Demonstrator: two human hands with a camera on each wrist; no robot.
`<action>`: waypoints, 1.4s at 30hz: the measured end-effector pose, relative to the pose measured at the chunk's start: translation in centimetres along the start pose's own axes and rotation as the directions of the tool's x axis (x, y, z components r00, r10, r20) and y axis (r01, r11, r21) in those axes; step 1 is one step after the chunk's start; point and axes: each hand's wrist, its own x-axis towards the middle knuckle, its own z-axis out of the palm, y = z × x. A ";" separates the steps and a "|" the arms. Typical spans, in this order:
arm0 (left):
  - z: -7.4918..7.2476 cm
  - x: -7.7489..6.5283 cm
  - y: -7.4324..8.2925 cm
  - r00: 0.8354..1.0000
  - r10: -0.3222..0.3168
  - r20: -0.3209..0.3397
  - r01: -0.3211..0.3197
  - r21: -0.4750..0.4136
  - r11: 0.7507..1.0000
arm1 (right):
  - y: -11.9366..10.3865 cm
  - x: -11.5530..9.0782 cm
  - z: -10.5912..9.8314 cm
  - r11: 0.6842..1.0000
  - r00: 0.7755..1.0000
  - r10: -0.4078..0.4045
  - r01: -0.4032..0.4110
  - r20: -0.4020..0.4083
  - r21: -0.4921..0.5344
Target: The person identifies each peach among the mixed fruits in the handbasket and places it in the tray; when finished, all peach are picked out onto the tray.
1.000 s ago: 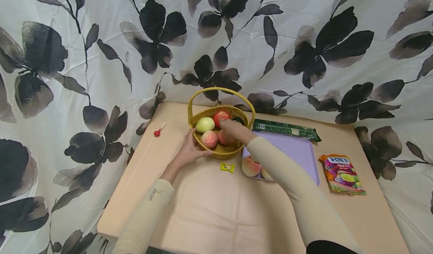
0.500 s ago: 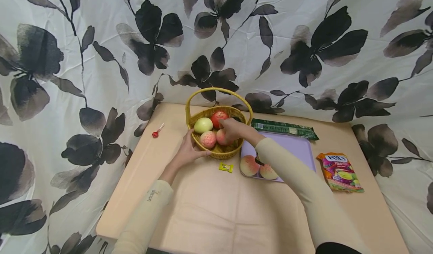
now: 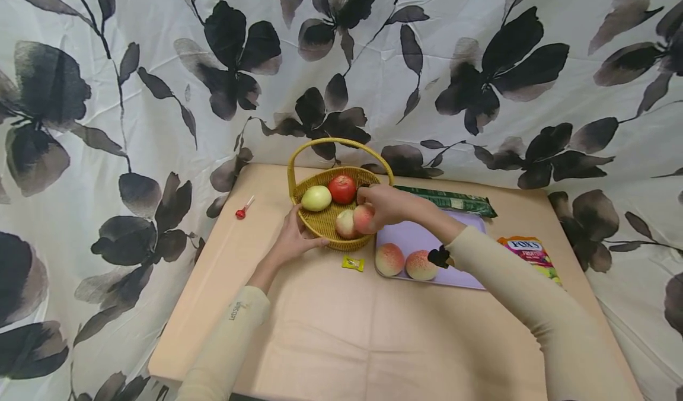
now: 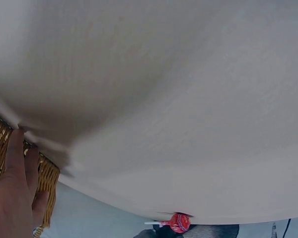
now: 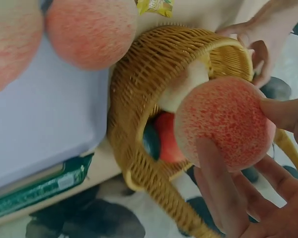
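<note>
My right hand (image 3: 389, 204) grips a pink-red peach (image 5: 226, 124) over the right side of the yellow wicker basket (image 3: 315, 222). Thumb and fingers lie around the fruit in the right wrist view. A second, paler peach (image 3: 345, 225) sits low in the basket beside it. Towards the back lie a pale yellow-green fruit (image 3: 316, 199) and a round red fruit (image 3: 342, 189). Something dark green (image 5: 151, 141) shows inside the basket in the right wrist view. My left hand (image 3: 292, 239) holds the basket's left front side, its fingers (image 4: 15, 153) against the weave.
A lilac tray (image 3: 464, 276) with two peaches (image 3: 405, 261) stands right of the basket. Behind it lies a long green packet (image 3: 453, 200). A FOX'S candy bag (image 3: 528, 251) is partly behind my right sleeve. A yellow wrapped candy (image 3: 353, 263) and a red lollipop (image 3: 241, 213) lie on the table.
My right hand has drawn its peach rightward and up to the basket's right rim. The other peach in the basket has shifted right. My left hand stays on the basket.
</note>
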 end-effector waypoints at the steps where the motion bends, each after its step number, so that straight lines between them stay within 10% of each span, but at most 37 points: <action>1: 0.0 0.0 0.0 1.000 -0.001 -0.001 0.001 0.004 1.000 | 0.1 -0.8 -0.3 1.000 1.000 0.008 -0.008 0.006 0.002; 20: -0.1 0.1 -0.3 1.000 0.003 0.021 -0.003 -0.015 1.000 | 7.8 -13.0 0.6 0.960 0.956 0.259 -0.271 0.141 0.077; 42: 0.3 0.1 -0.7 0.999 0.005 0.053 0.000 -0.082 0.997 | 11.8 -13.7 6.6 0.909 0.909 0.339 -0.383 0.243 0.166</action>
